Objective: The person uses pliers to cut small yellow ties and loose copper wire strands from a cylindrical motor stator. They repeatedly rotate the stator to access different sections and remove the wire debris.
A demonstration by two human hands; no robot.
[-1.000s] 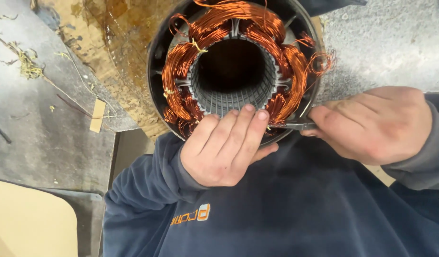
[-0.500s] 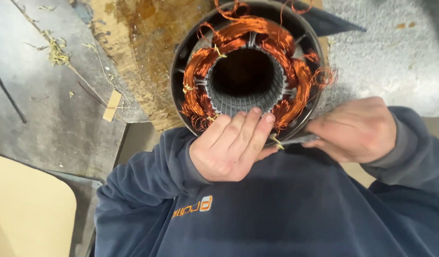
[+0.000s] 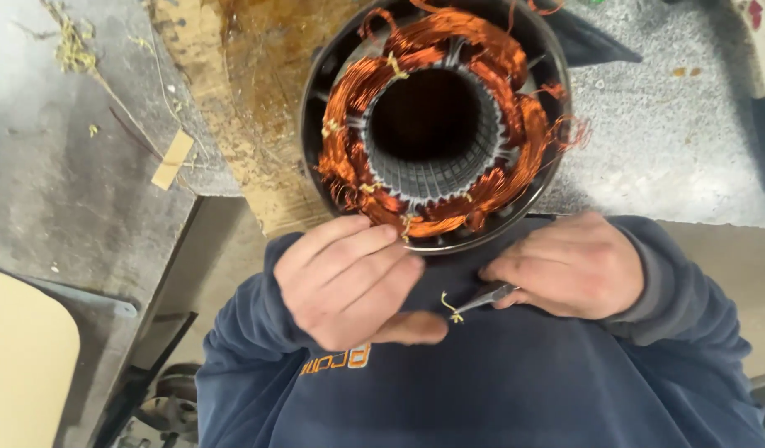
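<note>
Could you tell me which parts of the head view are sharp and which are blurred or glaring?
Head view: the copper windings and right hand are fairly sharp; the left hand is slightly motion-softened; the grey bench looks bright, without hard glare.

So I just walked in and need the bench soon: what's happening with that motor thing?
A person in a dark blue sweatshirt is working at a motor stator with copper windings standing on the workbench. The left hand rests at the stator's near rim. The right hand holds a small metal tool with a yellowish tie scrap at its tip.
</note>
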